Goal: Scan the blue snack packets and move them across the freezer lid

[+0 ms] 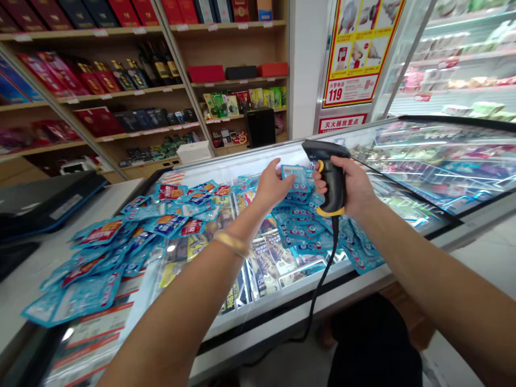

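Note:
My right hand (pixel 352 183) is wrapped round the grip of a black and yellow barcode scanner (pixel 332 185), its head pointing up and left. A black cable runs down from the handle. My left hand (pixel 274 185), with a gold bangle on the wrist, pinches the edge of a small blue snack packet (pixel 297 173) just left of the scanner. Beneath both hands a heap of similar blue packets (pixel 300 226) lies on the glass top, showing their backs. Another pile of blue packets (pixel 173 207), with red and dark blue labels, spreads to the left.
The glass-topped freezer (pixel 226 330) holds packaged goods under its lid. A black device (pixel 52 201) rests on the left counter. Shelves (pixel 237 83) of boxes and bottles stand behind, with a white box (pixel 195 152) low down. A lit display fridge (pixel 470 64) is at the right.

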{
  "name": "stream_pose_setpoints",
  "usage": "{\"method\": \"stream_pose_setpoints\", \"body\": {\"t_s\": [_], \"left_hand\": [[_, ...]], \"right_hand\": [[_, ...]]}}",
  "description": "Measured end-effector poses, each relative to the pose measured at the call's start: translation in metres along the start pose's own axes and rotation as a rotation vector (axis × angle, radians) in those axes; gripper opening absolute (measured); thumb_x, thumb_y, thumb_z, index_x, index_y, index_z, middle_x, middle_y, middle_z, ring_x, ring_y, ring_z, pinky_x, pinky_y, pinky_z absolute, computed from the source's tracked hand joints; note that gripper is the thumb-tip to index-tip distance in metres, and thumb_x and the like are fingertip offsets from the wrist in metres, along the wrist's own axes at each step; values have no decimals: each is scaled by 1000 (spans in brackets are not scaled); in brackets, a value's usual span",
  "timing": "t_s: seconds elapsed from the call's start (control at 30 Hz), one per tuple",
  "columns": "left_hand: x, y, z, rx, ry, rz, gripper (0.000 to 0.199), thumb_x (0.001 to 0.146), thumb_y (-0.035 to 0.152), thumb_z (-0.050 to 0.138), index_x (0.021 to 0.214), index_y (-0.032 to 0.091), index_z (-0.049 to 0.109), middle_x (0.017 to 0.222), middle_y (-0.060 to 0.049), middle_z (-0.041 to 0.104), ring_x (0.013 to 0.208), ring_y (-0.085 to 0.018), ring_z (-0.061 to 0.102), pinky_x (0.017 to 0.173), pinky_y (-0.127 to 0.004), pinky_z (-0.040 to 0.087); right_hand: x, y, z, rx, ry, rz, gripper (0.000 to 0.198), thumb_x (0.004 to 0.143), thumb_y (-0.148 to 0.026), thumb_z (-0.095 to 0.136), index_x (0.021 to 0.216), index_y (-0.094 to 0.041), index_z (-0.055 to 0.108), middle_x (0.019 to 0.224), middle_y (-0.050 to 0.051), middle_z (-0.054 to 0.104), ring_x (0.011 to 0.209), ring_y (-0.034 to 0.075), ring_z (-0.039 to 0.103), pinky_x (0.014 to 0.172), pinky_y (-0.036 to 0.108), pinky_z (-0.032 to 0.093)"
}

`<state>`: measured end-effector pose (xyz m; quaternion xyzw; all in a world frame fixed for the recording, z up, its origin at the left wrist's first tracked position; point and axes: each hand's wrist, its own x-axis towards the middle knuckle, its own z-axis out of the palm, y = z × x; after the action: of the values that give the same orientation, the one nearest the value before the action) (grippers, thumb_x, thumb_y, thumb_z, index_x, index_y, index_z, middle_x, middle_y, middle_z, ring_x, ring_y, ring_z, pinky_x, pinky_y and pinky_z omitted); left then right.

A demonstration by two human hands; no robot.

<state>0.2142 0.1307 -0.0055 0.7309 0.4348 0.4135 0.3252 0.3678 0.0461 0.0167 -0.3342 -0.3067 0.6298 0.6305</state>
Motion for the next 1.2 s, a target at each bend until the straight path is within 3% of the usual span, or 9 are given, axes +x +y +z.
{"method": "stream_pose_setpoints", "body": {"t_s": [0.13, 0.37, 0.5, 0.6, 0.77, 0.87, 0.97, 1.2], "left_hand": [[-5, 1, 22, 395, -164, 201, 35, 84, 29, 62, 116, 19, 69, 125, -13, 67, 122, -29, 59, 106, -44, 45], [-14, -1, 16, 425, -143, 228, 43, 93, 35, 49, 130, 17, 62, 132, -13, 63, 128, -25, 54, 111, -42, 39], [-22, -8, -16, 437, -64, 232, 42, 91, 32, 52, 128, 16, 62, 130, -12, 64, 125, -24, 55, 110, -39, 40], [-33, -25, -58, 514, 4, 145, 42, 88, 28, 55, 128, 15, 62, 130, -12, 64, 125, -25, 55, 110, -39, 40], [-60, -67, -143, 761, 215, -72, 47, 87, 30, 54, 131, 15, 59, 132, -13, 62, 128, -28, 52, 111, -42, 39], [-83, -87, -179, 978, 286, -239, 54, 88, 38, 53, 137, 15, 54, 134, -17, 59, 128, -34, 51, 107, -48, 41], [-102, -96, -192, 1128, 242, -357, 60, 87, 50, 53, 133, 12, 56, 136, -21, 55, 124, -40, 52, 103, -52, 42], [-114, -90, -190, 1266, 72, -324, 46, 91, 40, 44, 123, 13, 62, 129, -17, 62, 114, -36, 59, 96, -46, 45]], "right_hand": [[1, 3, -26, 8, 87, 72, 18, 82, -36, 60, 83, -18, 58, 64, 2, 57, 50, 11, 49, 44, 20, 45], [-4, 4, -23, 71, 128, 82, 16, 85, -32, 54, 84, -16, 59, 64, 3, 56, 52, 11, 49, 43, 19, 44], [-8, -1, -5, 54, 73, 41, 16, 83, -32, 57, 84, -17, 59, 65, 3, 56, 51, 11, 49, 43, 20, 43], [-8, 7, 18, 44, 21, 47, 16, 85, -32, 55, 83, -17, 59, 64, 3, 57, 51, 11, 49, 43, 20, 43], [2, 45, 71, 35, -78, 180, 19, 87, -32, 51, 82, -15, 59, 63, 3, 58, 50, 11, 49, 43, 19, 42], [8, 74, 98, 48, -133, 279, 20, 88, -32, 50, 81, -15, 58, 61, 3, 58, 49, 11, 49, 43, 19, 42], [12, 99, 112, 60, -178, 355, 20, 89, -31, 49, 79, -15, 58, 59, 3, 57, 49, 11, 50, 44, 19, 42], [13, 130, 101, 14, -143, 435, 17, 87, -29, 51, 81, -15, 60, 61, 4, 60, 49, 12, 51, 44, 21, 43]]}}
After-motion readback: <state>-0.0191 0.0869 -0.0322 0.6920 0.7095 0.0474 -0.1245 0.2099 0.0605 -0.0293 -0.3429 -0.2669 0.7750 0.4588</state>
